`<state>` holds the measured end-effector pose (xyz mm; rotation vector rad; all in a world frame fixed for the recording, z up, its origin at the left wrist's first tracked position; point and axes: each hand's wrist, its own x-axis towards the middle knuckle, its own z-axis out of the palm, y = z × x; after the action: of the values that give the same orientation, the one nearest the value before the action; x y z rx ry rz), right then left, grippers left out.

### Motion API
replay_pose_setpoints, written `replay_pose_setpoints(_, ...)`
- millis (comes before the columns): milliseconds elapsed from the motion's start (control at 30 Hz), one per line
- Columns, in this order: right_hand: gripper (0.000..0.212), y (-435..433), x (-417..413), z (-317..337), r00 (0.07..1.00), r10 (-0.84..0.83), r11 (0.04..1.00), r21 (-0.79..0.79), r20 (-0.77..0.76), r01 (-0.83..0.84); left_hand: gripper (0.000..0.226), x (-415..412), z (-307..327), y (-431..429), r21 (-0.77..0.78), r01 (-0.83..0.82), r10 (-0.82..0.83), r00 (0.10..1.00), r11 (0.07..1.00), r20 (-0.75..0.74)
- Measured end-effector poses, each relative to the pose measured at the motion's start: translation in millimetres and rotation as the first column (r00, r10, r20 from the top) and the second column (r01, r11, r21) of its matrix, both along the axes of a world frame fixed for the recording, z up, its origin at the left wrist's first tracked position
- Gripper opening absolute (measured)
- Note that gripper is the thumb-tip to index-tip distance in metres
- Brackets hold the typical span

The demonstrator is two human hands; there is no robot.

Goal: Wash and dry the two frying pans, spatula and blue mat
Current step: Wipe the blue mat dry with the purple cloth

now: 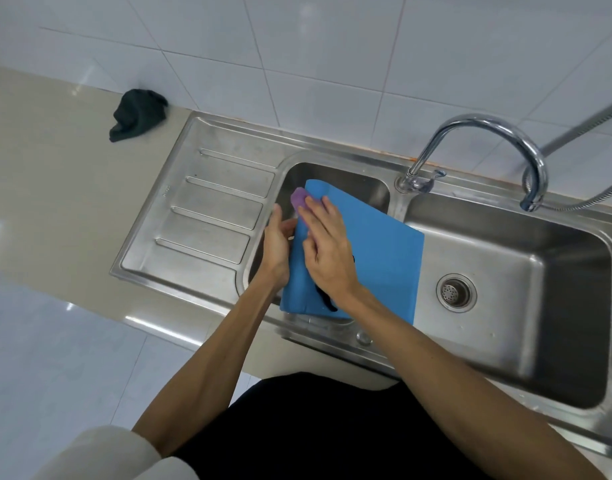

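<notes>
The blue mat point(377, 247) lies tilted over the small left basin of the steel sink point(332, 174), its right edge reaching over the divider. My left hand point(278, 244) grips the mat's left edge. Pressed flat on the mat's upper left part, my right hand point(327, 247) holds a purple sponge point(299, 199) under its fingers. A black mark shows on the mat beside my right wrist. No frying pans or spatula are in view.
The large right basin point(522, 289) with its drain point(456, 292) holds nothing. A chrome tap point(477, 147) arches over the right basin, no water running. The ribbed draining board point(207, 209) lies to the left. A dark cloth point(138, 114) sits crumpled on the beige counter point(55, 188).
</notes>
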<state>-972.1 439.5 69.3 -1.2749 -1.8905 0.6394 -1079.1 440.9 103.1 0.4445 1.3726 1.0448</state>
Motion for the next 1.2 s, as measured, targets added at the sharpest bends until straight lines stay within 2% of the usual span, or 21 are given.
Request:
replay_pose_setpoints(133,0.049,-9,7,6,0.997,0.002,1.0,-0.001,0.083,-0.002,0.077,2,4,7,-0.029,0.004,-0.003,1.0,1.0,0.022)
replay_pose_setpoints(300,0.053,-31,12,3,0.994,0.05,0.999,-0.01,0.095,-0.049,0.08,-3,-1,15,-0.076,-0.025,0.028,0.999,0.997,0.034)
replay_pose_setpoints(533,0.06,-72,24,-15,0.978,0.18,0.984,-0.035,0.11,-0.177,0.065,-15,-9,22,-0.14,-0.026,0.037,0.996,0.99,0.079)
replay_pose_setpoints(667,0.058,-82,39,-28,0.937,0.295,0.949,0.059,0.187,-0.31,0.035,-17,-12,27,-0.144,-0.02,0.031,0.997,0.989,0.077)
replay_pose_setpoints(700,0.054,-82,42,-32,0.927,0.315,0.936,0.094,0.203,-0.339,0.033,-18,-14,29,-0.15,-0.019,0.029,0.998,0.989,0.063)
replay_pose_setpoints(800,0.047,-81,53,-36,0.906,0.349,0.909,0.149,0.241,-0.39,0.049,-18,-19,28,-0.195,0.016,-0.002,0.997,0.981,0.072)
replay_pose_setpoints(933,0.051,-74,71,-47,0.846,0.423,0.852,0.173,0.326,-0.493,0.042,-15,-18,31,-0.191,0.041,-0.039,0.999,0.981,0.017)
replay_pose_setpoints(1033,0.047,-72,82,-50,0.897,0.344,0.916,0.109,0.279,-0.385,0.034,-12,-15,34,-0.128,0.069,-0.077,0.995,0.989,-0.064)
replay_pose_setpoints(1133,0.047,-69,76,-30,0.997,0.068,0.998,-0.013,0.029,-0.067,0.035,-9,-10,33,-0.103,0.126,-0.14,0.98,0.987,-0.144)
replay_pose_setpoints(1200,0.045,-62,62,-9,0.979,-0.14,0.985,-0.125,-0.147,0.122,0.034,-10,-9,31,-0.103,0.169,-0.184,0.971,0.98,-0.155)
